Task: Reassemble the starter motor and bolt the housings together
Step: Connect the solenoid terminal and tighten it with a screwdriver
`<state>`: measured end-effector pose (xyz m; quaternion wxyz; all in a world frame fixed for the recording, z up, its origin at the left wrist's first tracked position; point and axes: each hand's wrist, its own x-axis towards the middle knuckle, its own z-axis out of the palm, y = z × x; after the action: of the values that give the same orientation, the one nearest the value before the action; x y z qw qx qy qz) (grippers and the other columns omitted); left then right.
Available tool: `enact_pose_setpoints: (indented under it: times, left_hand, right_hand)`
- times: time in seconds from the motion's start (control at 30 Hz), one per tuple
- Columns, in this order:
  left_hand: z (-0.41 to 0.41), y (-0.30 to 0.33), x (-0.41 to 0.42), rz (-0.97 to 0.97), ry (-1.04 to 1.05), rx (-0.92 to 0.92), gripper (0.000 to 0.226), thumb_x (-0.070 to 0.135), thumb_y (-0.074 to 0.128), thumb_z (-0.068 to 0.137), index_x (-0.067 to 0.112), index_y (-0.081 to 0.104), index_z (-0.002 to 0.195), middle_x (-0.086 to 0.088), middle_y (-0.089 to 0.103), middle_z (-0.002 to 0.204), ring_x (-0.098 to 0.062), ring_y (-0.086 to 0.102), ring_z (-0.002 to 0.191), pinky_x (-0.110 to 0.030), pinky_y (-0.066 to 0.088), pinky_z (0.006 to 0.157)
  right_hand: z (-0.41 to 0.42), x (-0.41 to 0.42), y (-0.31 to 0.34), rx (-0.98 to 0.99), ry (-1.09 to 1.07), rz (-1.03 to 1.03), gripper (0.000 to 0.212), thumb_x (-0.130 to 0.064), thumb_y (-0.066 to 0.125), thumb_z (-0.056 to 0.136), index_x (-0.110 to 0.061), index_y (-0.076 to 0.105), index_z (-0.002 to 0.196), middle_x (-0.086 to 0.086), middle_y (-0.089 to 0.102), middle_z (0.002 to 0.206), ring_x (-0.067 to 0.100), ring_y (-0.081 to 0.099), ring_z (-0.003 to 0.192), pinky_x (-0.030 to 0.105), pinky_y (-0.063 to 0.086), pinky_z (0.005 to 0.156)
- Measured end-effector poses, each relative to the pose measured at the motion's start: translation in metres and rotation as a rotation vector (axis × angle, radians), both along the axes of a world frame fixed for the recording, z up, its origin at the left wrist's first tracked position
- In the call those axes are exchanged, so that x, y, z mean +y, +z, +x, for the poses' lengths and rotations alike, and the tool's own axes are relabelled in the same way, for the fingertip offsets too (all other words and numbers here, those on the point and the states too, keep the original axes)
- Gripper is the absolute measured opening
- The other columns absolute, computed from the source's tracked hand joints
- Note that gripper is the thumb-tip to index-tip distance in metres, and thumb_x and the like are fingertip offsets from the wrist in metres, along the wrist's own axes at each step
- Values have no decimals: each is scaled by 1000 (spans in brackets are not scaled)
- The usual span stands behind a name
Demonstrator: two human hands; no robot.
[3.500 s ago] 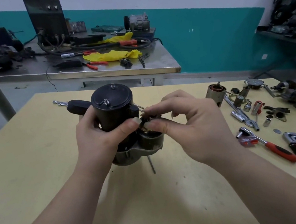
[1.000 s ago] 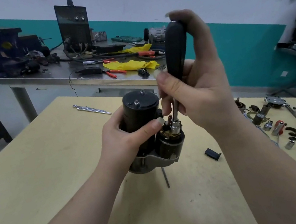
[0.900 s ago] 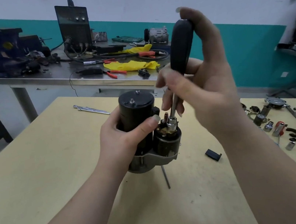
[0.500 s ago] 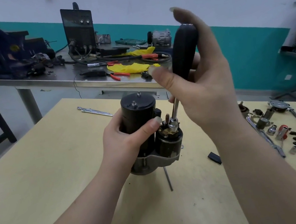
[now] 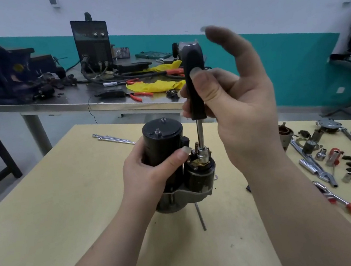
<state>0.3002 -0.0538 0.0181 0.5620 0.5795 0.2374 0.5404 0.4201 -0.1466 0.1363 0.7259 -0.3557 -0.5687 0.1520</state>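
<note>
Motor (image 5: 166,157) stood upright on its nose on the table (image 5: 46,222), near the middle. Judged heavy and rigid, top-heavy on that narrow base; the smooth black can looked slippery, so the best hold was low round the can, as taken. Left hand (image 5: 151,173) gripped the can, fingers wrapped behind, thumb pressed across the front beside the solenoid (image 5: 201,177).

Right hand (image 5: 237,109) pinched the driver (image 5: 195,88) handle between thumb and curled fingers; index finger lifted clear. Socket (image 5: 202,152) sat on a terminal nut atop the solenoid; shaft near vertical.

Appearance: black cylindrical can with two studs on its cap, shorter dark solenoid alongside, both seated in a grey cast housing (image 5: 191,195). A thin rod (image 5: 200,217) lay just in front of the base.
</note>
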Motion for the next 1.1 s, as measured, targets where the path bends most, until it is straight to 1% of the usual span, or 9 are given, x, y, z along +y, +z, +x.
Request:
enact_pose_setpoints:
  times: [0.13, 0.23, 0.4, 0.57, 0.63, 0.77, 0.87, 1.0, 1.1]
  left_hand:
    - [0, 0, -1, 3, -1, 2, 70, 83, 91, 49, 46, 77, 107, 7, 81, 102, -16, 79, 96, -24, 63, 74]
    - [1, -1, -1, 22, -13, 1, 68, 81, 92, 52, 45, 78, 108, 6, 81, 102, -16, 79, 96, -21, 62, 75]
    - [1, -1, 1, 15, 7, -1, 68, 82, 91, 51, 44, 78, 105, 7, 81, 98, -13, 79, 91, -19, 60, 73]
    - [6, -1, -6, 51, 4, 10, 61, 71, 97, 55, 44, 78, 106, 7, 82, 99, -11, 79, 91, -18, 60, 73]
    - [7, -1, -8, 75, 3, 26, 53, 57, 98, 60, 44, 78, 107, 7, 82, 100, -11, 79, 92, -17, 60, 72]
    - [0, 4, -2, 44, -70, 22, 45, 50, 94, 62, 43, 80, 104, 7, 82, 98, -10, 79, 90, -19, 59, 74]
    - [-4, 8, 4, 23, -166, 37, 47, 53, 95, 62, 41, 80, 104, 6, 81, 96, -12, 78, 88, -22, 60, 75]
    - [-2, 9, 6, 45, -271, 82, 62, 70, 98, 55, 38, 79, 104, 2, 81, 96, -16, 79, 89, -25, 61, 76]
    - [-1, 7, 6, 72, -290, 86, 59, 68, 99, 57, 38, 79, 104, 4, 81, 95, -13, 79, 87, -23, 60, 75]
  right_hand:
    - [3, 2, -1, 22, 50, -61, 56, -9, 63, 102, -16, 48, 155, 20, 56, 87, 29, 63, 78, 51, 63, 78]
    - [6, 1, 2, 145, 184, -167, 41, -12, 61, 98, -10, 61, 139, 9, 57, 95, 19, 62, 83, 49, 61, 87]
    - [13, -5, 10, 206, 416, -229, 28, -15, 58, 99, -3, 58, 124, 13, 71, 111, 28, 73, 91, 43, 62, 82]
    - [-11, 4, -7, 223, -153, -65, 17, -16, 66, 103, -7, 61, 116, 10, 76, 90, 21, 68, 66, 32, 54, 59]
    - [-19, 8, -15, 209, -227, 27, 20, -14, 70, 101, -4, 62, 116, 4, 67, 78, 18, 61, 57, 29, 52, 55]
    - [12, 8, 3, 67, 291, -153, 45, -30, 69, 99, -7, 60, 137, 9, 51, 67, 22, 44, 50, 34, 37, 48]
    - [32, 13, 22, -73, 617, -280, 49, -50, 66, 94, -7, 72, 116, 8, 51, 58, 23, 45, 43, 30, 38, 51]
    - [29, 24, 29, -104, 865, -239, 32, -36, 70, 94, -6, 72, 104, 13, 66, 74, 28, 67, 57, 31, 55, 57]
    - [23, 22, 25, -20, 964, -270, 25, -27, 70, 97, -5, 59, 89, 5, 56, 56, 14, 47, 35, 21, 36, 36]
